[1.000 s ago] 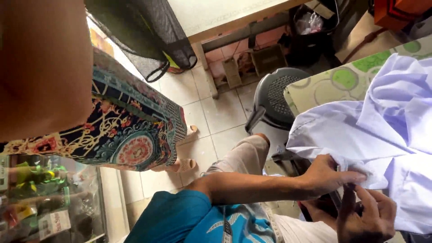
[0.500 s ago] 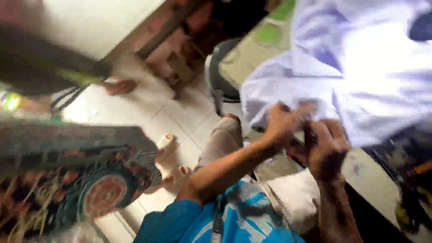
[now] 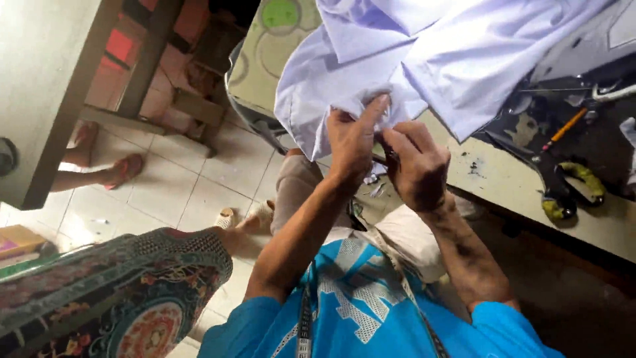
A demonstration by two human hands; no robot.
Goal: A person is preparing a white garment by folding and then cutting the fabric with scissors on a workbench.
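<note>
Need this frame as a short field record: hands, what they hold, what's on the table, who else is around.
left hand: pinches the white cloth, forefinger stretched out
right hand: closed at the cloth's edge beside the left; a tool in it cannot be told
cloth: draped over the table edge
scissors: on the table, right side, yellow-wrapped handles
pencil: orange, beside the scissors
other person: patterned garment lower left

Both hands (image 3: 387, 149) raised together, fingers pinched closed.
</note>
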